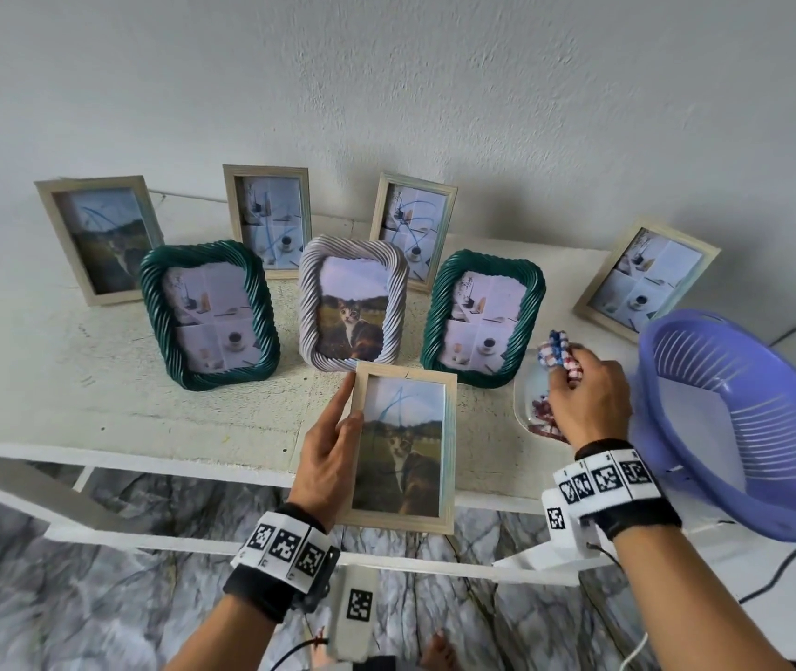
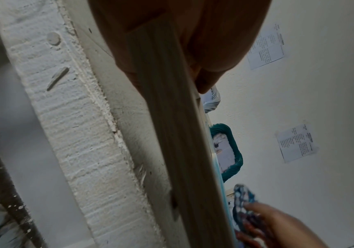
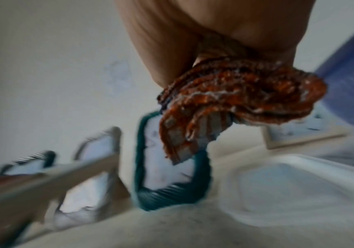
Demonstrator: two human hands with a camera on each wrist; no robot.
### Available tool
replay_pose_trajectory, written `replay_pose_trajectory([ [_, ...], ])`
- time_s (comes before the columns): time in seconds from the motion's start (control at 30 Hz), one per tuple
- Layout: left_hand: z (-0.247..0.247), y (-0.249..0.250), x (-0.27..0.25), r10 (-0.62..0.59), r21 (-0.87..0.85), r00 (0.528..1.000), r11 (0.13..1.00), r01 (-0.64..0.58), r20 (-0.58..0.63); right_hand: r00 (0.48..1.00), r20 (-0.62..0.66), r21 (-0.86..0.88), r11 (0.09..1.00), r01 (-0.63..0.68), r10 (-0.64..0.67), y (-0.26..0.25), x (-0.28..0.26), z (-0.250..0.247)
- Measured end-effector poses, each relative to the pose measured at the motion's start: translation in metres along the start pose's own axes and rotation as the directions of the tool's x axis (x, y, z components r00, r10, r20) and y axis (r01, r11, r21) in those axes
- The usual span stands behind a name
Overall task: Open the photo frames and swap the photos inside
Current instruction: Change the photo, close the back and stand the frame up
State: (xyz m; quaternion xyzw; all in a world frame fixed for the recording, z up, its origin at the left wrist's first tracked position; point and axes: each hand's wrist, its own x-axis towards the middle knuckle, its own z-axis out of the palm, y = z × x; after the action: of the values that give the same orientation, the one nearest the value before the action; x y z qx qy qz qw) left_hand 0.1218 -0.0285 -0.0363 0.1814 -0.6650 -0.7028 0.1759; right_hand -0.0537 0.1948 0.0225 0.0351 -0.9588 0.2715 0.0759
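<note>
- Left hand [image 1: 325,452], lower centre, grips the held frame [image 1: 403,450] by its edge, forefinger straight.
- Right hand [image 1: 589,404] clenches a checked cloth [image 1: 561,360].
- Seven frames stand on the table [image 1: 96,380]; one purple basket [image 1: 744,418] sits at right.

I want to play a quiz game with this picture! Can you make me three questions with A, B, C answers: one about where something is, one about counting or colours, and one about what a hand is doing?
1. Where is the purple basket?
A. At the right end of the table
B. At the left end of the table
C. On the floor

2. How many green twisted frames stand on the table?
A. One
B. Two
C. Four

3. What is the right hand doing?
A. Lying flat and holding nothing
B. Gripping a checked cloth
C. Holding a frame

Answers:
1. A: the basket sits tilted at the table's right end.
2. B: one green frame stands left of the white twisted frame, another green one right of it.
3. B: its fingers curl round the bunched cloth, while the left hand holds the wooden cat frame.
</note>
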Motion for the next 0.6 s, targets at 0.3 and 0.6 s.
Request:
replay_pose_trajectory([
  [0.3, 0.015, 0.015, -0.004, 0.131, 0.035, 0.991, 0.991, -0.132, 0.039, 0.840, 0.143, -0.068, 0.842, 0.535, -0.523, -0.063, -0.089, 0.012],
  [0.6, 0.008, 0.036, -0.002, 0.105, 0.019, 0.992, 0.994, -0.106, 0.073, 0.719, 0.298, 0.067, 0.766, 0.640, -0.627, -0.078, -0.113, 0.017],
])
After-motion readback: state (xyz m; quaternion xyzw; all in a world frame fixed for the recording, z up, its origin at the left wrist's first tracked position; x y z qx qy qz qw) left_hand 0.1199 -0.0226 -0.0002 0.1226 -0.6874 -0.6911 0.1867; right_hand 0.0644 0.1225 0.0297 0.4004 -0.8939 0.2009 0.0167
